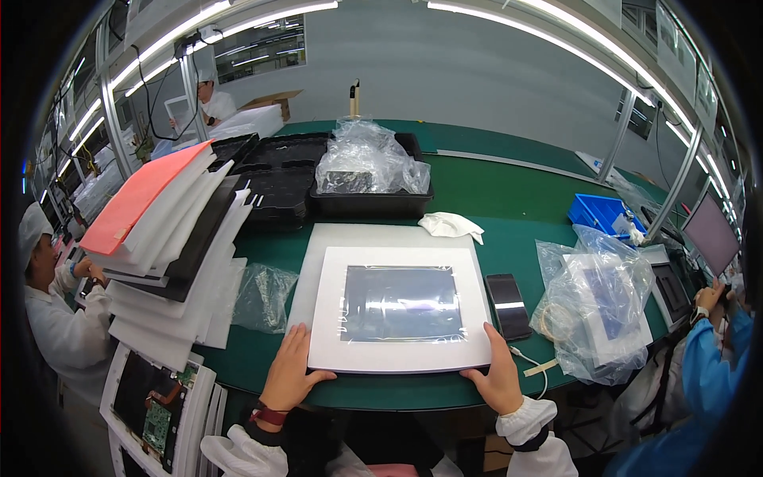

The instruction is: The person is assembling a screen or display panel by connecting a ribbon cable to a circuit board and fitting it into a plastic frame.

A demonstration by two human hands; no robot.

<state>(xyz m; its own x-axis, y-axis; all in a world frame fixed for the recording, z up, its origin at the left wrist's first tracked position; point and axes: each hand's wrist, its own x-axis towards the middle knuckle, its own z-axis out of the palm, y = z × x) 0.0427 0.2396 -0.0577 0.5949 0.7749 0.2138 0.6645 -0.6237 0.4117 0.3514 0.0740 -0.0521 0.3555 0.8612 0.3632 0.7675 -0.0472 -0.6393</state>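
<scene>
A white-bordered display panel [404,256] lies flat in front of me, its grey screen covered by shiny clear film. Beneath it is a white foam sheet [306,274] on the green table. My left hand [292,374] grips the panel's near left corner, fingers along the side and thumb at the front edge. At the near right corner my right hand [496,372] holds it the same way. The undersides of the fingers are hidden. Just right of the panel lies a dark smartphone [508,305]. A crumpled white cloth [451,226] rests at the foam sheet's far edge.
Foam sheets [171,246] pile up at left, above frames with exposed circuit boards [156,425]. Black trays [369,205], one holding clear bags [369,155], stand behind. A bagged panel [600,306], blue bin [598,213] and white cable [531,359] are at right. Co-workers flank the table.
</scene>
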